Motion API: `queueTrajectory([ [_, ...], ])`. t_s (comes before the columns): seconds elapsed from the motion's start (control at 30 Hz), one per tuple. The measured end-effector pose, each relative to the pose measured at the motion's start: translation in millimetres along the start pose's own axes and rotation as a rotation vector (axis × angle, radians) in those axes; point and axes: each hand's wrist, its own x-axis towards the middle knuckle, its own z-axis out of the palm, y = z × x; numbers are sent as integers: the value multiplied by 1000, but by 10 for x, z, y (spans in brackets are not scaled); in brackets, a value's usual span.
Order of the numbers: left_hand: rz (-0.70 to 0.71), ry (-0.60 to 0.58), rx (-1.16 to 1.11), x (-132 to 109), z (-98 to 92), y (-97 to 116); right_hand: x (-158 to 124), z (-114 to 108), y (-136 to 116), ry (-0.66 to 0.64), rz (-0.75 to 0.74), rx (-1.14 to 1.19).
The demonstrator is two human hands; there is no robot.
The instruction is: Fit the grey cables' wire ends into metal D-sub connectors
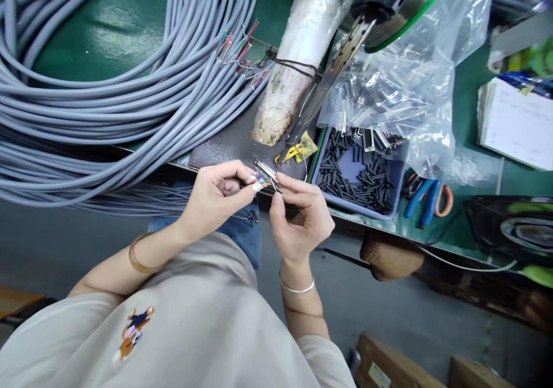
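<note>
My left hand (216,195) pinches thin coloured wires (261,180) between thumb and finger, just below a metal multi-pin connector (266,170). From the right, my right hand (302,215) has its thumb and fingers closed on a thin pale wire at the connector's right end. The index finger there appears to touch the connector. Both hands are in front of the bench edge, beside a dark metal bar (309,111) that slants down towards a yellow piece (290,152). Fingers partly hide the wire ends.
Grey cables (142,94) with stripped coloured ends cover the left. A plastic-wrapped white cylinder (294,54) leans behind my hands. To the right are a purple bin (393,204) of black sleeves, a clear bag (389,88) of connectors, blue-handled pliers (425,201) and a paper pad (518,123).
</note>
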Motion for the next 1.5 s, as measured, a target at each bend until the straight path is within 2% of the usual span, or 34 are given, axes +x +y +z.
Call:
queueTrajectory([
  [0.17, 77, 46, 73, 63, 57, 26, 58, 12, 23, -11, -10, 7],
  [0.33, 123, 27, 150, 107, 72, 48, 110, 5, 28, 4, -26, 14],
  [0.77, 131, 39, 203, 143, 73, 83, 176, -2, 50, 34, -36, 27],
  [1.03, 99, 49, 173, 153, 68, 91, 187, -16, 65, 9, -38, 19],
  [1.27, 61, 10, 113, 164, 57, 100, 191, -12, 62, 17, -12, 56],
  [1.5, 98, 32, 186, 150, 70, 98, 191, -5, 62, 35, -48, 33],
])
